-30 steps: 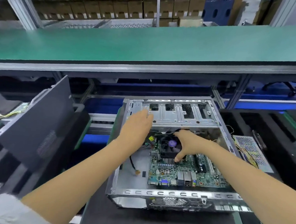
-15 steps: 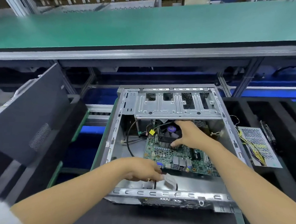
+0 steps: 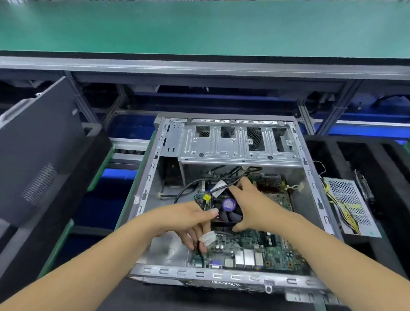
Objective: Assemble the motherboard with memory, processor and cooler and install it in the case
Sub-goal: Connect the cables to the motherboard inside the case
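Board in the case, both my hands on it

The board [image 3: 253, 248] lies flat in the open case [image 3: 216, 276], cooler [image 3: 228, 210] at its 11 o'clock corner. My right hand [image 3: 253, 205] spans the cooler, thumb at 6, fingers at 12, curled round its frame. My left hand [image 3: 184, 222] pinches a white plug [image 3: 208, 237] on a black cable at the cooler's 7 o'clock. I judge the board stiff but fragile and light; the cooler frame and board edges are the safe holds, never the fan blades or small parts. The cable is limp, so I grip the plug, not the wire.
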